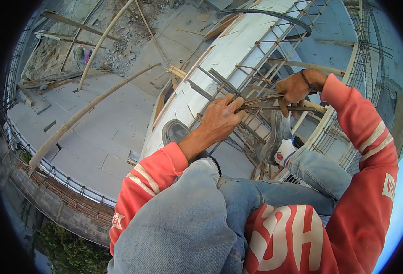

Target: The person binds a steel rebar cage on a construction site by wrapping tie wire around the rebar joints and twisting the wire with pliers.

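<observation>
My right hand (pixel 296 90) is closed on the long handles of a pair of pincers (pixel 267 99), whose head points left. Close to that head, my left hand (pixel 220 118) has its fingers curled together over the steel bars; what they pinch is hidden. Several rebar ends (pixel 200 90) stick out past my left knuckles. A rebar cage (pixel 267 48) with square ties runs away from my hands to the upper right, along a white beam (pixel 226 50). Below my hands, my shoe (pixel 271 146) is among the bars and sticks.
A coil of black bar (pixel 274 16) lies over the cage and beam. Wooden poles (pixel 92 107) slant up from the grey block floor (pixel 92 137) at left. More rebar cages (pixel 363 55) line the right side. A wall edge (pixel 69 196) drops to trees (pixel 73 244) far below.
</observation>
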The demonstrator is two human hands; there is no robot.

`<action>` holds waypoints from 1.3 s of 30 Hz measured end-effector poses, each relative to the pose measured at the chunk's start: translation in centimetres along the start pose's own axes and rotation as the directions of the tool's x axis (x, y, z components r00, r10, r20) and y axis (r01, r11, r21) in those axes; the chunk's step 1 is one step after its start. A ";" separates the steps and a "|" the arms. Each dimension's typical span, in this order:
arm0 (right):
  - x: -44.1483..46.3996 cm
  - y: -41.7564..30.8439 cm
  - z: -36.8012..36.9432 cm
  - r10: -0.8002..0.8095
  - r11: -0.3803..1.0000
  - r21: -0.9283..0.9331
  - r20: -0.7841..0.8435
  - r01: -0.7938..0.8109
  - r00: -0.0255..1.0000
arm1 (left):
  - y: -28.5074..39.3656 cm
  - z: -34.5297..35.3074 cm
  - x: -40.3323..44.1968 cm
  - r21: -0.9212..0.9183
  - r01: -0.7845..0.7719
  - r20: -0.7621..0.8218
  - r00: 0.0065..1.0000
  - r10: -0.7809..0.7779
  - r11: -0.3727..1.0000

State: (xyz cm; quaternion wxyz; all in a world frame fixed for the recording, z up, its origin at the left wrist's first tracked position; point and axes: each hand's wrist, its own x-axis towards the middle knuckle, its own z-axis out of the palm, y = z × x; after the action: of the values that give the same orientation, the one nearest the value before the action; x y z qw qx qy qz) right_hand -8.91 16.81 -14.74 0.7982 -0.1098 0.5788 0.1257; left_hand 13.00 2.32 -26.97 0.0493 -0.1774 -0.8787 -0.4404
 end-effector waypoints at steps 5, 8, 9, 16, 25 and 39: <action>1.0 -1.0 -1.7 0.102 0.934 -0.327 -0.132 -0.141 0.986 | -1.3 -0.1 -0.1 0.004 -0.130 -0.115 0.985 0.129 0.992; 1.2 -0.4 -2.8 0.118 0.930 -0.337 -0.100 -0.145 0.988 | -1.0 0.9 0.0 -0.123 -0.039 -0.144 0.989 0.021 0.992; 1.4 0.2 -3.0 0.096 0.943 -0.316 -0.047 -0.106 0.994 | -0.7 1.1 0.1 -0.169 0.023 -0.140 0.989 -0.047 0.985; 3.0 3.0 -0.1 0.033 0.994 -0.100 -0.088 -0.041 0.996 | -1.6 0.8 0.2 -0.040 -0.053 -0.051 0.997 0.051 0.998; 7.7 8.4 -1.2 -0.406 0.759 -0.640 -0.324 0.118 0.855 | -1.9 -0.6 0.7 -0.018 -0.239 0.039 0.970 0.240 0.971; 8.0 9.7 0.1 -0.442 0.885 -0.271 -0.226 0.380 0.868 | -3.1 -0.4 -0.2 -0.306 -0.125 -0.010 0.992 0.129 0.944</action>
State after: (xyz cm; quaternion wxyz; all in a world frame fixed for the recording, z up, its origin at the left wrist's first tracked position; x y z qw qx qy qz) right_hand -9.59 26.59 -22.61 0.6993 -0.3344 0.6318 -0.0023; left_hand 12.01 0.23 -29.14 0.0450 -0.2414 -0.7870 -0.5660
